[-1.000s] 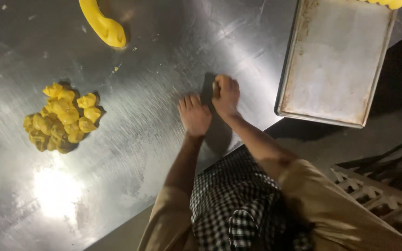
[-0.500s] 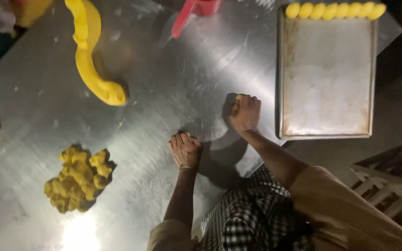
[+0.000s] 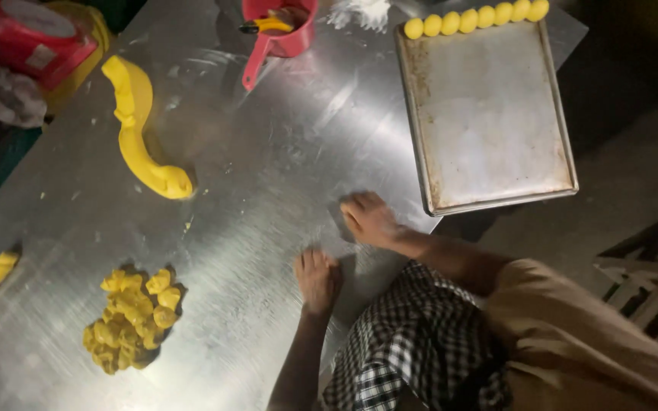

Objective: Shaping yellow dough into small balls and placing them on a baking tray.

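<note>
- Dough, yellow, is the material worked here; whatever piece the hands have is hidden beneath them, if there is one at all.
- Left hand [image 3: 316,278] lies flat, palm down, on the steel worktop [image 3: 268,175], just short of the baking tray [image 3: 496,114], off its near left corner. Fingers together; cannot tell whether anything sits beneath.
- Right hand [image 3: 368,219] is pressed to the worktop, almost touching the tray's near left corner. Fingers slightly curled; whether that grip is clamped on a piece, cannot tell.
- Row of dough balls [image 3: 477,17] lines the tray's far edge; the rest of the tray is bare.
- Heap of cut dough pieces [image 3: 132,318] lies well left of the tray, beyond the left hand.
- Thick dough rope [image 3: 140,129] curves further off, left of the tray; red jug [image 3: 279,34] sits off its far left corner.
- Risk, as judged: the tray's near edge appears to overhang the worktop, so a knock from the right hand could tip it and roll the balls off.
</note>
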